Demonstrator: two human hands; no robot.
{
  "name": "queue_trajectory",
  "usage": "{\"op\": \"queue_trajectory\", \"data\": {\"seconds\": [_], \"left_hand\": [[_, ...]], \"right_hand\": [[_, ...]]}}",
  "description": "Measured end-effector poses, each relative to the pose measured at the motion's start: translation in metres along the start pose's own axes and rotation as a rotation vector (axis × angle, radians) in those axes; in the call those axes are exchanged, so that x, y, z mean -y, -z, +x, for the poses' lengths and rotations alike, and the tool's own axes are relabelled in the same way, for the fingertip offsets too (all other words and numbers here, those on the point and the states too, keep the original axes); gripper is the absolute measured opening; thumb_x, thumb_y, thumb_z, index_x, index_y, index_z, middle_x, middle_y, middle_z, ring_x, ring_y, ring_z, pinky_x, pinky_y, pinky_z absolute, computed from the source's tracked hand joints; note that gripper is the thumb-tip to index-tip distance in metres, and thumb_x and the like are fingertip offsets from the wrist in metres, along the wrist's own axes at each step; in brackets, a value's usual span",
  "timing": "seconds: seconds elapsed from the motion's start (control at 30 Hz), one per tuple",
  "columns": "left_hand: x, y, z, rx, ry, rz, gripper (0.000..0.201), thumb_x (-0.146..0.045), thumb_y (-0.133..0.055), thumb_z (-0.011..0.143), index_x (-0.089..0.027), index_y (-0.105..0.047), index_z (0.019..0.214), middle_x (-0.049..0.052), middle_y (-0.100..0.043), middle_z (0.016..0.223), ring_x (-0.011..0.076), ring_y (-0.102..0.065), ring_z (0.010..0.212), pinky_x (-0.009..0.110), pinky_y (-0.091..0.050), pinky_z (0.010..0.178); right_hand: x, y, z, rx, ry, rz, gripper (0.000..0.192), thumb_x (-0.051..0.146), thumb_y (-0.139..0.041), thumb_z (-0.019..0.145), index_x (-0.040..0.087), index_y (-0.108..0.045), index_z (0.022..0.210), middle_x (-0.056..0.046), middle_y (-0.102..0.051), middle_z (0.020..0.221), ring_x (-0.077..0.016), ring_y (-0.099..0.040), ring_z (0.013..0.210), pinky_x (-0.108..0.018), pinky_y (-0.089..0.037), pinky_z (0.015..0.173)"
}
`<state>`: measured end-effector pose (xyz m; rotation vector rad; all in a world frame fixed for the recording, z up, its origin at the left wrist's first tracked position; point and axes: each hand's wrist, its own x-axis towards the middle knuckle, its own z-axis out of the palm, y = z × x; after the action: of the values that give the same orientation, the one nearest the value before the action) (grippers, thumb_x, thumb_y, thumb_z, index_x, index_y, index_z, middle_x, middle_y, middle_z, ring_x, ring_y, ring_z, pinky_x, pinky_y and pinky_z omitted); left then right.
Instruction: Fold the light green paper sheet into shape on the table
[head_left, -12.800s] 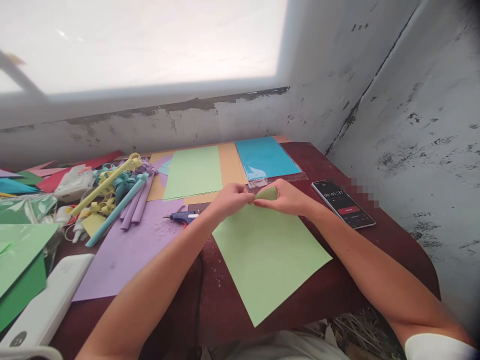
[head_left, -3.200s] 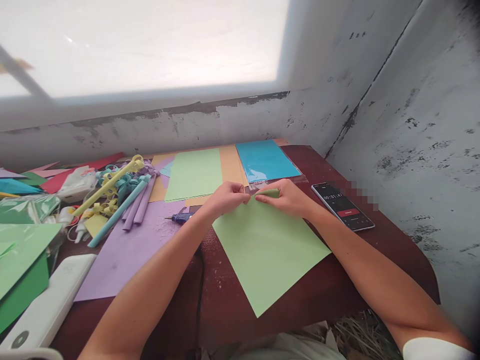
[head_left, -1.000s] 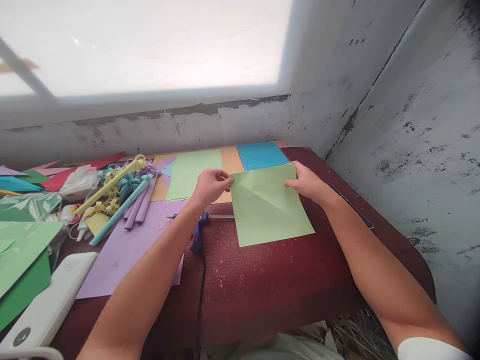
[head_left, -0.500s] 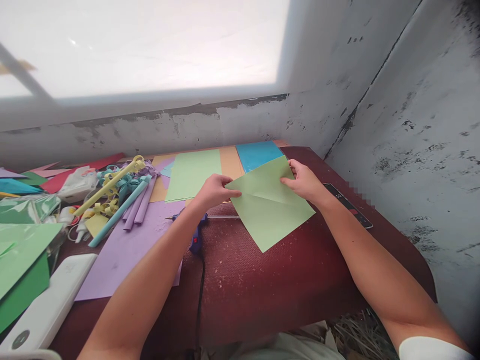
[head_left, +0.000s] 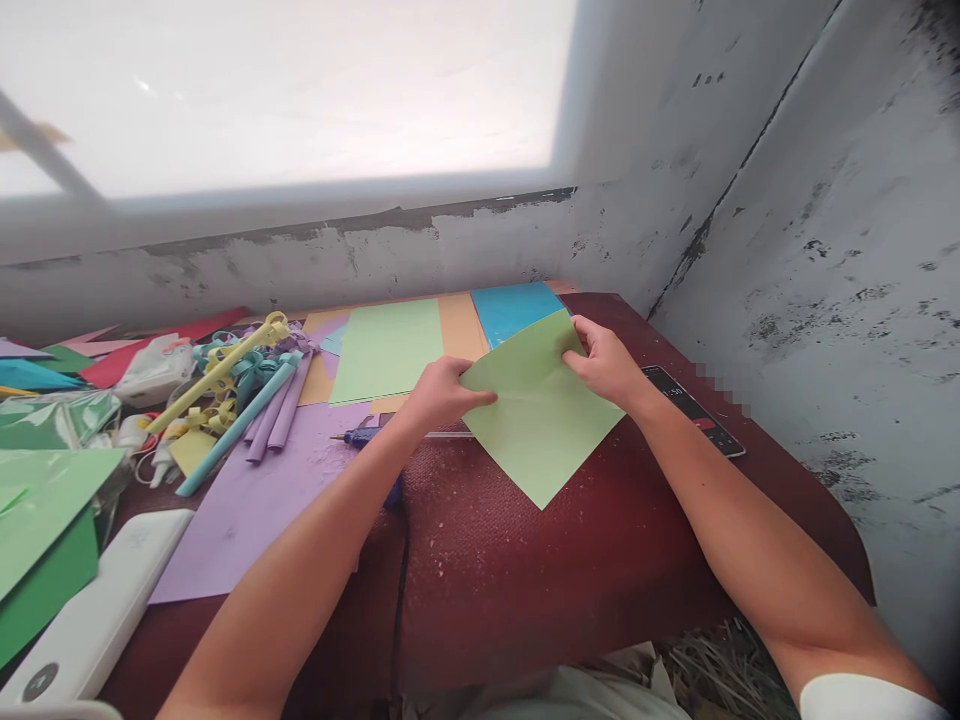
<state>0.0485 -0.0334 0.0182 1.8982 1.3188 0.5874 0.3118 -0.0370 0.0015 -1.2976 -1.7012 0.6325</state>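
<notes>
fingers of left hand (head_left: 444,392) and right hand (head_left: 604,358) pinched on light green sheet (head_left: 541,415), lifted over maroon table (head_left: 525,580); advise matching edges squarely before pressing any crease

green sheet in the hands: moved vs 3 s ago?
Yes. The light green sheet was lifted and turned, its low corner now farther from the table's near edge, partly covering the blue paper. Left hand and right hand hold it.

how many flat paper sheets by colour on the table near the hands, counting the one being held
light green sheet: 2, one held by the left hand and right hand at, one flat at
purple sheet: 1
orange sheet: 1
blue sheet: 1
Total: 5
</notes>
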Motion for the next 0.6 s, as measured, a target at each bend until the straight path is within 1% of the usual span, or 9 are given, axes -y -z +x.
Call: {"op": "queue_trajectory", "data": {"seconds": [0.1,0.17,0.2,0.27,0.33,0.37,0.4,0.5,0.6], "left_hand": [[-0.005,0.007,-0.003,0.108,0.069,-0.159,0.025,-0.032,-0.080,0.070,-0.018,-0.080,0.091,0.008,-0.079,0.095,0.0221,-0.071,0.084,0.033,-0.053,0.073],[-0.007,0.011,-0.005,0.164,0.089,-0.225,0.028,-0.034,-0.083,0.069,-0.018,-0.080,0.092,0.010,-0.080,0.099,0.0244,-0.073,0.087,0.034,-0.055,0.076],[-0.007,0.013,-0.006,0.221,0.092,-0.266,0.031,-0.038,-0.085,0.069,-0.019,-0.080,0.093,0.011,-0.080,0.101,0.0256,-0.074,0.089,0.035,-0.056,0.077],[-0.008,0.015,-0.007,0.369,0.093,-0.399,0.040,-0.052,-0.081,0.073,-0.019,-0.080,0.095,0.012,-0.080,0.100,0.0281,-0.074,0.094,0.036,-0.056,0.079],[-0.009,0.014,-0.006,0.488,0.113,-0.572,0.057,-0.070,-0.065,0.081,-0.018,-0.080,0.098,0.013,-0.080,0.096,0.0303,-0.073,0.098,0.038,-0.056,0.082],[-0.010,0.012,-0.006,0.511,0.122,-0.645,0.063,-0.074,-0.057,0.084,-0.018,-0.079,0.100,0.014,-0.079,0.093,0.0307,-0.073,0.098,0.038,-0.055,0.084],[-0.010,0.009,-0.006,0.515,0.123,-0.703,0.065,-0.075,-0.053,0.086,-0.018,-0.079,0.101,0.014,-0.079,0.090,0.0306,-0.073,0.098,0.039,-0.055,0.085],[-0.010,-0.001,-0.005,0.551,0.071,-0.792,0.054,-0.066,-0.058,0.090,-0.019,-0.076,0.109,0.012,-0.079,0.093,0.0296,-0.072,0.101,0.038,-0.054,0.089],[-0.008,-0.009,-0.005,0.617,0.058,-0.812,0.055,-0.067,-0.059,0.090,-0.020,-0.074,0.115,0.012,-0.079,0.100,0.0305,-0.071,0.104,0.039,-0.054,0.090]], "right_hand": [[0.001,0.001,0.000,-0.040,-0.013,0.022,0.026,0.019,-0.057,0.078,0.023,-0.067,0.102,-0.007,-0.074,0.102,-0.0237,-0.066,0.092,-0.037,-0.054,0.082],[0.001,0.001,0.000,-0.049,-0.018,0.038,0.030,0.017,-0.056,0.076,0.023,-0.066,0.103,-0.006,-0.074,0.104,-0.0229,-0.066,0.091,-0.036,-0.053,0.081],[0.001,0.001,0.000,-0.044,-0.022,0.053,0.031,0.016,-0.056,0.075,0.023,-0.066,0.103,-0.006,-0.074,0.104,-0.0226,-0.066,0.090,-0.036,-0.053,0.080],[0.003,0.000,0.000,-0.013,-0.047,0.113,0.032,0.017,-0.055,0.074,0.023,-0.066,0.102,-0.005,-0.074,0.103,-0.0226,-0.067,0.089,-0.035,-0.053,0.076],[0.009,-0.001,-0.002,0.046,-0.083,0.194,0.031,0.018,-0.054,0.074,0.023,-0.065,0.102,-0.005,-0.074,0.100,-0.0228,-0.067,0.087,-0.034,-0.053,0.072],[0.012,-0.003,-0.004,0.080,-0.095,0.230,0.030,0.019,-0.054,0.074,0.023,-0.065,0.102,-0.005,-0.074,0.100,-0.0230,-0.068,0.087,-0.034,-0.054,0.070],[0.016,-0.005,-0.006,0.114,-0.097,0.258,0.030,0.019,-0.054,0.074,0.024,-0.065,0.102,-0.005,-0.074,0.100,-0.0231,-0.068,0.088,-0.034,-0.054,0.071],[0.026,-0.012,-0.013,0.187,-0.041,0.281,0.030,0.019,-0.054,0.077,0.024,-0.064,0.104,-0.005,-0.074,0.104,-0.0233,-0.069,0.093,-0.035,-0.055,0.076],[0.030,-0.018,-0.017,0.173,0.076,0.240,0.027,0.019,-0.055,0.082,0.023,-0.064,0.107,-0.006,-0.073,0.107,-0.0232,-0.068,0.097,-0.035,-0.054,0.083]]}}
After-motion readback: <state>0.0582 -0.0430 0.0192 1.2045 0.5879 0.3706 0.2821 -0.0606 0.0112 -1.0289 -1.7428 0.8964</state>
